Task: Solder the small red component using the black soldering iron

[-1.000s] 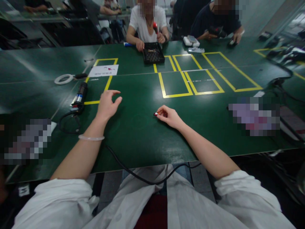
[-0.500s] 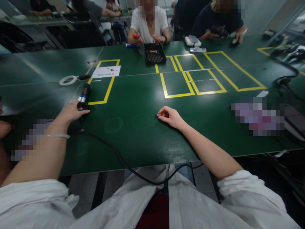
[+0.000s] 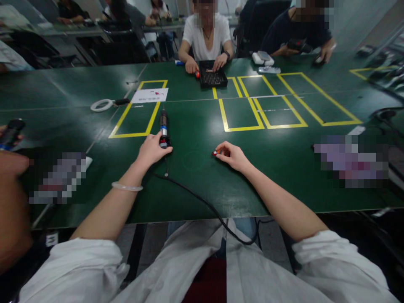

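Note:
My left hand [image 3: 152, 150] grips the lower end of a black electric screwdriver [image 3: 163, 121] with a blue and silver band. The tool lies on the green table with its thin bit pointing away from me. From its rear end a black cord [image 3: 202, 197] runs across the table and over the near edge. Near the table's middle, my right hand [image 3: 236, 157] is closed around a small red, orange and black piece [image 3: 215, 153]. Its tip shows at the fingertips, while the fingers hide most of it, so its kind cannot be made out.
Yellow tape boxes [image 3: 243, 128] mark the green table [image 3: 195, 189]. A paper sheet [image 3: 149, 95] and white ring [image 3: 101, 105] lie far left. Across, a person handles a black tray [image 3: 213, 80]. At left, another person's hand holds a dark tool [image 3: 11, 134]. Blurred flat items lie both sides.
My left hand has moved right with the electric screwdriver, bringing it and its cord nearer my right hand. My right hand stays almost in place. The person across has lowered a red-ended object beside the tray.

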`<state>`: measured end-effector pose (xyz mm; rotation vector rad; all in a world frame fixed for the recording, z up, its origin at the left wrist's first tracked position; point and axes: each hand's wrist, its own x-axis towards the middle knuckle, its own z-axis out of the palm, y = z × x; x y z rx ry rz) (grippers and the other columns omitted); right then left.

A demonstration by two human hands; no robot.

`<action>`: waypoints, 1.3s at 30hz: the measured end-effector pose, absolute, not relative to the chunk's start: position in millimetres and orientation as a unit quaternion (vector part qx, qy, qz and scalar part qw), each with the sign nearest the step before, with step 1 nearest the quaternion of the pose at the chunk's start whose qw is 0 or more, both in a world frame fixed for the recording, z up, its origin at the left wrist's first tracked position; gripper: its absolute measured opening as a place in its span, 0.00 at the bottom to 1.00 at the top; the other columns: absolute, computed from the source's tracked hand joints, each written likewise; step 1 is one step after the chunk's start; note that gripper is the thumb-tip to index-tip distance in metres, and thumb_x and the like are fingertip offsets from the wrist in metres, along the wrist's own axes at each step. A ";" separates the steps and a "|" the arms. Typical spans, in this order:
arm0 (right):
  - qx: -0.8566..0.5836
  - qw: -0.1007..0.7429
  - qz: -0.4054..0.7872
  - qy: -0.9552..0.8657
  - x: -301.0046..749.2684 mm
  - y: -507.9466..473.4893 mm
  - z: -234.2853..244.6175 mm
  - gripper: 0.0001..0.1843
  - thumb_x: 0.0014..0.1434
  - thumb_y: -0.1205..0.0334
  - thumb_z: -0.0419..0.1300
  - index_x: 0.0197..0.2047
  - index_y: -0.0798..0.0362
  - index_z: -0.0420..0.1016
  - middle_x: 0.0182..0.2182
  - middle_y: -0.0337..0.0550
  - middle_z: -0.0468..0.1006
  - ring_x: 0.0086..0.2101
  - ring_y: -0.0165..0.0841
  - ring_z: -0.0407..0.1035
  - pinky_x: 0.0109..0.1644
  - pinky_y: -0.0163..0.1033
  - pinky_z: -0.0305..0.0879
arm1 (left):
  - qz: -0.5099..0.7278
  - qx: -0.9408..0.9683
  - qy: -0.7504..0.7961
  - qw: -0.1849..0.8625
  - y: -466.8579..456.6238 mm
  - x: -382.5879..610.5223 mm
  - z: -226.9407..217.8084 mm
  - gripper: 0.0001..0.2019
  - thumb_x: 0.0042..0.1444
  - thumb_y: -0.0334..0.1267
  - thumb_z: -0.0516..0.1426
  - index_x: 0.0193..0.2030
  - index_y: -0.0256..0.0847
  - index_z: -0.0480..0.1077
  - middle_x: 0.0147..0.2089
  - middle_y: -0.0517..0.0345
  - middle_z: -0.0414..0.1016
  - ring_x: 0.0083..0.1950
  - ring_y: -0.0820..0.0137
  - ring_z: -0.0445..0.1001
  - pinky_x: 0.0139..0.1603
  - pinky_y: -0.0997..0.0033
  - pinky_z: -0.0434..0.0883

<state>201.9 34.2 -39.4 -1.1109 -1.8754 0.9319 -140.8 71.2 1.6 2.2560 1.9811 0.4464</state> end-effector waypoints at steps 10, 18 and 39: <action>-0.448 0.404 0.329 -0.727 202.5 35.9 -38.0 0.08 0.55 0.61 0.62 0.39 0.53 0.71 0.29 0.38 0.72 0.27 0.29 0.65 0.34 0.37 0.62 | 0.109 0.817 0.564 0.038 32.9 -1.0 3.0 0.34 0.53 0.51 0.61 0.64 0.40 0.61 0.51 0.44 0.67 0.50 0.56 0.70 0.45 0.63 0.71; -0.444 0.406 0.317 -0.733 201.6 35.6 -37.5 0.07 0.55 0.64 0.61 0.38 0.51 0.67 0.31 0.37 0.72 0.27 0.29 0.63 0.34 0.37 0.62 | 0.107 0.832 0.542 0.048 19.8 12.4 1.5 0.34 0.56 0.49 0.59 0.66 0.38 0.59 0.52 0.43 0.67 0.50 0.55 0.70 0.45 0.61 0.71; -0.479 0.402 0.292 -0.724 203.6 32.1 -32.2 0.09 0.61 0.63 0.57 0.37 0.53 0.79 0.29 0.41 0.80 0.28 0.32 0.71 0.36 0.38 0.65 | 0.121 0.828 0.547 0.026 13.3 15.4 -1.1 0.35 0.58 0.52 0.58 0.68 0.39 0.57 0.54 0.42 0.66 0.51 0.54 0.69 0.48 0.58 0.69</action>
